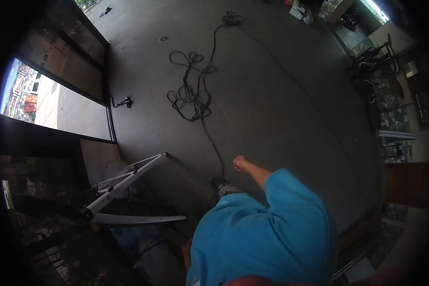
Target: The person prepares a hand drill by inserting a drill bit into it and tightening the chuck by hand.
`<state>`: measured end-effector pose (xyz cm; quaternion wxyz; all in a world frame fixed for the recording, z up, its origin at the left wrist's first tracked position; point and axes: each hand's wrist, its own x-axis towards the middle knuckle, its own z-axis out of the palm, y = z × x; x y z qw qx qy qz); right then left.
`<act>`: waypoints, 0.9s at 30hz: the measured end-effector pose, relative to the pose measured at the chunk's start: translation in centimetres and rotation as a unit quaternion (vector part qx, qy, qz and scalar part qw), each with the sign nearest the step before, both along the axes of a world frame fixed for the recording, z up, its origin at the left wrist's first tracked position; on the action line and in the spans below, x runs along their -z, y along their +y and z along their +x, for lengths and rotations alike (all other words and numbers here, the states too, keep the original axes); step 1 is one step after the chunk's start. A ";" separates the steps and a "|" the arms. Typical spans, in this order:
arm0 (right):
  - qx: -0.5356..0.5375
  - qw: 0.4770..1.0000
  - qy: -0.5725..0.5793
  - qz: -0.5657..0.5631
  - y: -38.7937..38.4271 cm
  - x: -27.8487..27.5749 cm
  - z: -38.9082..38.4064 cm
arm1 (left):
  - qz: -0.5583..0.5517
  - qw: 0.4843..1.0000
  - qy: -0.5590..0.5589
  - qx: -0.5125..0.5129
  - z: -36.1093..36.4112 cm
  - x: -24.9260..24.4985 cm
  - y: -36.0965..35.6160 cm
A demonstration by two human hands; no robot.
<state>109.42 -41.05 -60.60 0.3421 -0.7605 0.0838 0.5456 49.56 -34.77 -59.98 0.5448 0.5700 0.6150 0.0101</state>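
Observation:
My right hand [240, 163] is held out over the grey floor in front of my blue shirt, fingers curled in, and nothing shows in it. A long black cable [202, 124] lies below and ahead of it, looped in loose tangles, one end running toward my shoe. My left hand [186, 248] hangs low beside my body; its fingers are dim and largely hidden. Nearest to it on the left stands a white tubular frame [124, 183] with a long pale arm [138, 219].
A glass door or window [57, 107] is on the left, with a small black object [125, 102] near it on the floor. A drain cover [164, 38] is set in the floor. Black equipment [376, 59] stands along the right wall, and boxes [297, 12] sit at the back.

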 end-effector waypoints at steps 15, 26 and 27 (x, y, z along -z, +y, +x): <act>-0.237 0.768 -0.066 0.591 35.4 -35.8 -14.5 | 0.054 0.963 -0.063 -0.255 -1.8 -3.4 -3.5; -0.372 0.391 -0.540 0.646 45.0 -58.5 -36.0 | -0.090 0.848 -0.029 -0.521 -25.1 -1.1 -25.0; -0.375 0.370 -0.570 0.631 45.6 -59.2 -37.2 | -0.099 0.841 -0.010 -0.531 -26.6 -1.3 -26.9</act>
